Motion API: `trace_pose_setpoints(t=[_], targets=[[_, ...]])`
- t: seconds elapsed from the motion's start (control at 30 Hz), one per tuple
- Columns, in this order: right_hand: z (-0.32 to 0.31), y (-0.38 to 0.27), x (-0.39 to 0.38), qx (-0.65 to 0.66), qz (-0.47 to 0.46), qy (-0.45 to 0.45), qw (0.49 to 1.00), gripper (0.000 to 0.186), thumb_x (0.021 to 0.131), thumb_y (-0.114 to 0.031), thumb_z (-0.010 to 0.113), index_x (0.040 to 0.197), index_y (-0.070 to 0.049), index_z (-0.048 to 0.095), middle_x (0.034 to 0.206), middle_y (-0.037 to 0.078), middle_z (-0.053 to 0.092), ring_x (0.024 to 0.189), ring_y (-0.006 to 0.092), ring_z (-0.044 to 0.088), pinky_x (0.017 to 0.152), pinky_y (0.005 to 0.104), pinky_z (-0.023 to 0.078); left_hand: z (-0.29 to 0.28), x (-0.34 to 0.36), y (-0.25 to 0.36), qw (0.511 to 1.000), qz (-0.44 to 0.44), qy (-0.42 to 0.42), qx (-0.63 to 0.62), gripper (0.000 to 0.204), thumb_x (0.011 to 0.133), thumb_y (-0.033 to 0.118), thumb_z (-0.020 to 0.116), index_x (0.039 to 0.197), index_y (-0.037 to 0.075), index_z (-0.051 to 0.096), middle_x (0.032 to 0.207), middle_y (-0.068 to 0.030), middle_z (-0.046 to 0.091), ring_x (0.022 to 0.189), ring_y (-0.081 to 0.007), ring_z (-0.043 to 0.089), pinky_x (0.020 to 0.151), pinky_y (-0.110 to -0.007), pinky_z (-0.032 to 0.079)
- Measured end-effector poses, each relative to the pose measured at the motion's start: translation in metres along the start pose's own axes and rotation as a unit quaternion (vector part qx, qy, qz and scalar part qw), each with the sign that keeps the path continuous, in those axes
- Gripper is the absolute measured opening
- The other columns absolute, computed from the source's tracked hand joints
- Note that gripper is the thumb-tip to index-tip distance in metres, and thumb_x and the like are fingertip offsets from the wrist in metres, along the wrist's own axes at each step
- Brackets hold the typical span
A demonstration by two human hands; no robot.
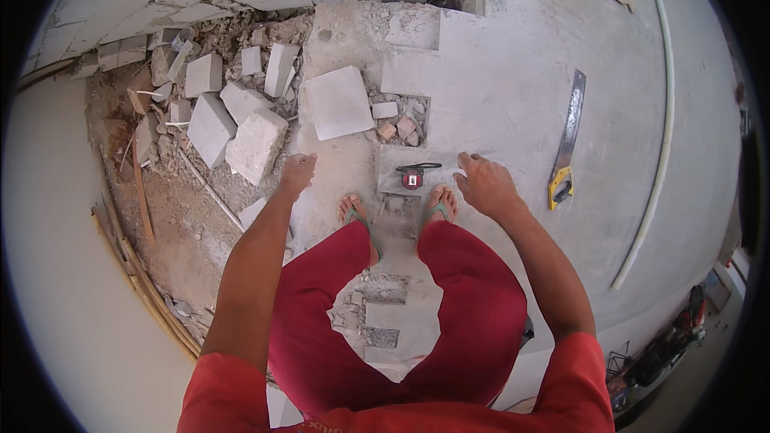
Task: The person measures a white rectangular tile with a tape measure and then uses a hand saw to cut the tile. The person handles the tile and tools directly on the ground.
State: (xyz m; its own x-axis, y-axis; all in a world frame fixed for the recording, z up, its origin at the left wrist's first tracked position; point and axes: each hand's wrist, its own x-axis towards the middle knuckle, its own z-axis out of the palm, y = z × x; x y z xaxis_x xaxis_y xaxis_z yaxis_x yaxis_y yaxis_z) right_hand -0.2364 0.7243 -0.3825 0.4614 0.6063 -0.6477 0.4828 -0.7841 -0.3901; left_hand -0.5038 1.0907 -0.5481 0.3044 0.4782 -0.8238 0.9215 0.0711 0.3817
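Tape measure: red and black, with a dark strap at its far side; we found it lying on the concrete floor, near the floor's stepped left edge, between both hands.
Right hand: over the floor, right of the tape measure and apart from it; we saw its fingers loosely bent and parted from the thumb.
Left hand: left of the tape measure, near a rough white block; its fingers were curled in, and we could not tell whether they gripped anything.
Feet: in green sandals, astride the stepped edge.
Brick pieces: in a notch of that edge, beyond the tape measure.
Square block: white, beside the notch.
Handsaw: yellow-handled, flat on the floor, blade toward the far edge.
Pipe: pale, along the floor's right side.
Rubble: we listed it beyond the left edge.
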Motion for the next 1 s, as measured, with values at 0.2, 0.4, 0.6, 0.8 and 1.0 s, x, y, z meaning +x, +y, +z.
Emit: trace_pose_setpoints(t=[0.2, 0.4, 0.6, 0.8, 1.0], targets=[[0.104, 0.033, 0.150, 0.023, -0.061, -0.091, 0.994, 0.035, 0.102, -0.025, 0.069, 0.122, 0.002, 0.059, 0.114, 0.029, 0.072, 0.108, 0.0487, 0.071, 0.091, 0.0581, 0.056, 0.054, 0.131, 0.007, 0.991, -0.032, 0.063, -0.111, 0.070, 0.110, 0.061, 0.054, 0.142, 0.000, 0.063, 0.135, -0.0144, 0.067, 0.120, -0.0240, 0.065, 0.099, -0.049, 0.057], [0.192, -0.009, 0.245, 0.319, -0.151, 0.049, 0.935, 0.061, 0.100, -0.035, 0.072, 0.139, 0.008, 0.055, 0.136, 0.038, 0.059, 0.126, 0.0505, 0.064, 0.104, 0.0560, 0.053, 0.076, 0.175, 0.013, 0.977, 0.062, 0.120, -0.163, 0.077, 0.110, 0.060, 0.053, 0.154, -0.003, 0.055, 0.152, -0.0177, 0.060, 0.137, -0.0293, 0.057, 0.117, -0.046, 0.043], [0.218, -0.065, 0.266, 0.303, -0.052, 0.094, 0.947, 0.082, 0.090, -0.043, 0.084, 0.141, 0.012, 0.049, 0.140, 0.034, 0.054, 0.132, 0.0485, 0.055, 0.110, 0.0571, 0.048, 0.072, 0.155, 0.019, 0.972, 0.051, 0.182, -0.141, 0.080, 0.103, 0.050, 0.069, 0.155, -0.008, 0.053, 0.157, -0.0245, 0.054, 0.140, -0.0346, 0.056, 0.117, -0.046, 0.045], [0.208, -0.040, 0.242, 0.431, -0.014, 0.191, 0.882, 0.075, 0.085, -0.042, 0.089, 0.130, 0.010, 0.057, 0.127, 0.029, 0.061, 0.126, 0.0451, 0.058, 0.108, 0.0528, 0.048, 0.090, 0.070, 0.088, 0.956, 0.256, 0.129, -0.060, 0.068, 0.089, 0.019, 0.085, 0.146, -0.009, 0.061, 0.124, -0.0234, 0.076, 0.115, -0.0312, 0.073, 0.104, -0.041, 0.054], [0.169, 0.048, 0.195, 0.499, -0.040, 0.240, 0.832, 0.067, 0.087, -0.030, 0.090, 0.132, 0.010, 0.060, 0.121, 0.023, 0.069, 0.111, 0.0271, 0.068, 0.093, 0.0403, 0.056, 0.176, 0.038, 0.120, 0.898, 0.386, 0.195, -0.082, 0.086, 0.084, 0.020, 0.091, 0.152, -0.015, 0.052, 0.132, -0.0318, 0.070, 0.122, -0.0376, 0.070, 0.107, -0.043, 0.052]])
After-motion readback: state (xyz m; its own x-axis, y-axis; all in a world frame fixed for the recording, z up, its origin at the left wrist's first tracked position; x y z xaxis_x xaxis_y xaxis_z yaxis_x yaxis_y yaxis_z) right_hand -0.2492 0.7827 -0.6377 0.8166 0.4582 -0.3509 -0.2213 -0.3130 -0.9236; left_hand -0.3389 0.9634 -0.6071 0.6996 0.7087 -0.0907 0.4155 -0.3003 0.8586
